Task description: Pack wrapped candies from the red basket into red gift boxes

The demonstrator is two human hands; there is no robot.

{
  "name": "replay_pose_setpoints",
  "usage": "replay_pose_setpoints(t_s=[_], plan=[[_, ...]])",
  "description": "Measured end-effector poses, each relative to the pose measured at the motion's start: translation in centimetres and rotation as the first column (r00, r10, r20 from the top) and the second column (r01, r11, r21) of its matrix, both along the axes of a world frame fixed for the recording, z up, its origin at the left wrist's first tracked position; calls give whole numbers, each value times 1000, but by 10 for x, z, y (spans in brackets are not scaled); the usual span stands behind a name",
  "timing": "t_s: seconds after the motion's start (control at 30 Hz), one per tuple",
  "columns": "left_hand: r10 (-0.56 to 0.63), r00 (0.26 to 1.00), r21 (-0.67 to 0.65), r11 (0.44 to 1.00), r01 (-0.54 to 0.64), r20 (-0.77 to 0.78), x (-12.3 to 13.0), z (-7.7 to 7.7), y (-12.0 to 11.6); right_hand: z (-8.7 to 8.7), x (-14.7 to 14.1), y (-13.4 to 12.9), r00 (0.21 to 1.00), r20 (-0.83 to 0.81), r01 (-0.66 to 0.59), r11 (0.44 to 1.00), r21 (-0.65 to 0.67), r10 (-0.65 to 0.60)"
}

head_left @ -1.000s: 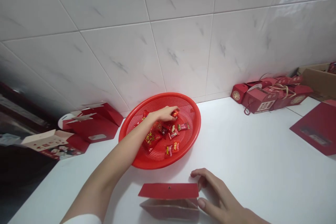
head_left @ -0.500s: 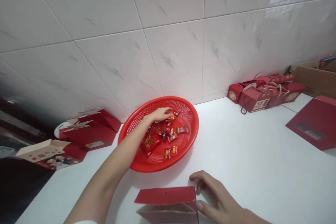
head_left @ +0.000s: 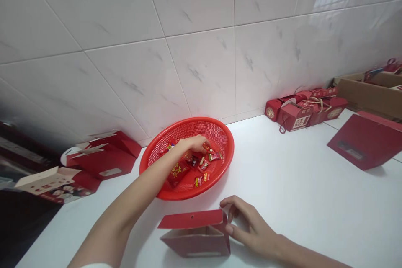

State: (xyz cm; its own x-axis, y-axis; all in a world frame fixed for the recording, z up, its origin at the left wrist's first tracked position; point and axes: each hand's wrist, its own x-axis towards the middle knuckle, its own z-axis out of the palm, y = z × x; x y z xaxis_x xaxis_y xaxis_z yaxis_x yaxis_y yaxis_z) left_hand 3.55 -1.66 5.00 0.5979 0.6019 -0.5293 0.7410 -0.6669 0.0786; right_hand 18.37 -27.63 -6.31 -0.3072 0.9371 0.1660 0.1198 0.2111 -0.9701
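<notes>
A red plastic basket point(head_left: 228, 161) with perforated walls holds several wrapped candies point(head_left: 202, 179) and a larger red packet point(head_left: 178, 172). My left hand point(head_left: 196, 144) reaches into it, fingers curled down and closed at a red-wrapped candy; the fingertips are partly hidden. In front of the basket stands a red paper gift box point(head_left: 196, 243), its top flap raised and its mouth open. Beside the box's right side is my right hand point(head_left: 248, 226), fingers apart and slightly bent, the thumb at the box's edge. It holds nothing.
Folded red boxes point(head_left: 114, 155) and a printed box point(head_left: 67, 186) stand at the left. Several small red gift boxes point(head_left: 297, 115) line the tiled wall at the right, near a cardboard carton point(head_left: 358, 92). Another red box point(head_left: 366, 140) stands on the white table point(head_left: 292, 192).
My left hand has gone from spread fingers to curled ones over the candies. My right hand stays beside the gift box. The whole view has shifted slightly.
</notes>
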Motion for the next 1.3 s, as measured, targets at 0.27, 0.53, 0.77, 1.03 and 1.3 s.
replay_pose_setpoints(t_s=[0.27, 0.53, 0.77, 1.03, 1.3], plan=[[-37, 999, -84, 996, 35, -23, 6, 12, -33, -1, 0, 0, 1000, -29, -8, 999, -32, 7], [-202, 977, -3, 979, 203, -71, 5, -11, -50, 0, 1, -1, 1000, -25, -20, 999, -49, 19], [-218, 965, 164, 967, 194, 143, -14, -12, -20, 0, 0, -1, 1000, -17, -13, 999, -35, 12], [2, 982, 203, 978, -41, 189, -44, 8, -10, 1, -1, 1, 999, -32, -30, 1000, -5, 30], [29, 997, 42, 999, -31, 66, -49, 21, -37, 1, -1, 1, 1000, -7, -24, 1000, 15, 24]])
